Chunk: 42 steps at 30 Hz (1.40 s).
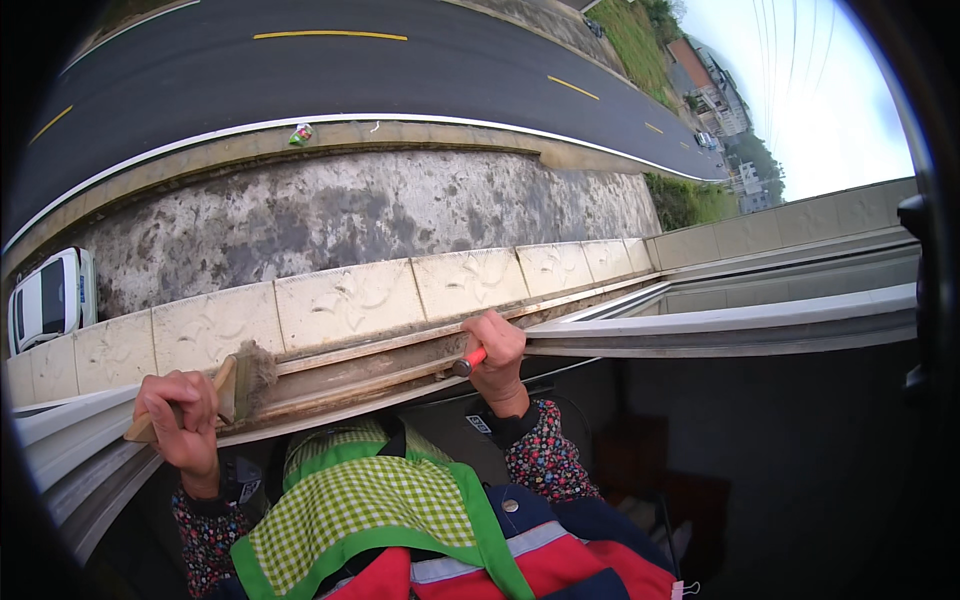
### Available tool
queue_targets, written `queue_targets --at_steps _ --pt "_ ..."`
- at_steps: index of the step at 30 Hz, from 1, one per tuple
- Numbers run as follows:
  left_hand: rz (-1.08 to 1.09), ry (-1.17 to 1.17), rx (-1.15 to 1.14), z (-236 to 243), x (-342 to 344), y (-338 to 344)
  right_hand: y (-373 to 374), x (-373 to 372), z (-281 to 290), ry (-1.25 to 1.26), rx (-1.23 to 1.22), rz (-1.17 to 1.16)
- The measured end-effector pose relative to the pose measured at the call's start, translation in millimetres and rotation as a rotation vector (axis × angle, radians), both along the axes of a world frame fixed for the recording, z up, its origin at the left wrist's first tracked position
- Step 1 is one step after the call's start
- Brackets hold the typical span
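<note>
My left hand [182, 420] is closed around the wooden handle of a flat brush [228, 390]. Its bristles are matted with grey dust and rest at the left part of a window track [340, 382]. Brown dirt lines the grooves of this track. Farther right, my right hand [495, 352] grips a red-handled tool [475, 358] with a dark rounded end toward me. The tool's working tip is hidden by my fingers, so its exact kind does not show. That hand is over the track, beside the right-hand sash.
White sliding window frames stand at the left [90, 430] and right [720, 325]. Beyond the sill runs a cream tiled ledge [345, 300], with a drop to stained concrete [400, 200] outside. A white car [52, 295] is parked below, near a road [300, 75].
</note>
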<state>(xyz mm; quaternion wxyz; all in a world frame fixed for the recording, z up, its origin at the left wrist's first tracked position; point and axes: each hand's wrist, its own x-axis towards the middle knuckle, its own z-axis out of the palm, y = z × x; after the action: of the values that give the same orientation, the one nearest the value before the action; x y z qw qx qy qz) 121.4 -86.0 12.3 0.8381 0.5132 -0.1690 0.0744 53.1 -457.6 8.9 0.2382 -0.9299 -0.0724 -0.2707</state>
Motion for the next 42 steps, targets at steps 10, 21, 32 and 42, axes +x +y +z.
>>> queue_targets --at_steps 10,21,32,42 --pt "0.001 0.011 -0.004 1.6 1.8 -2.6 13.2 -14.7 -1.0 0.037 -0.006 0.207" --pt "-0.030 -0.018 0.003 -0.7 -4.6 0.0 27.4 -10.0 -0.6 0.082 0.015 0.232" --pt "-0.042 -0.033 -0.050 -2.7 -9.3 0.3 37.7 -8.9 -0.3 0.108 -0.044 0.296" --pt "-0.065 -0.095 0.016 -3.5 -10.0 0.7 50.8 -5.9 0.0 0.072 0.027 0.187"
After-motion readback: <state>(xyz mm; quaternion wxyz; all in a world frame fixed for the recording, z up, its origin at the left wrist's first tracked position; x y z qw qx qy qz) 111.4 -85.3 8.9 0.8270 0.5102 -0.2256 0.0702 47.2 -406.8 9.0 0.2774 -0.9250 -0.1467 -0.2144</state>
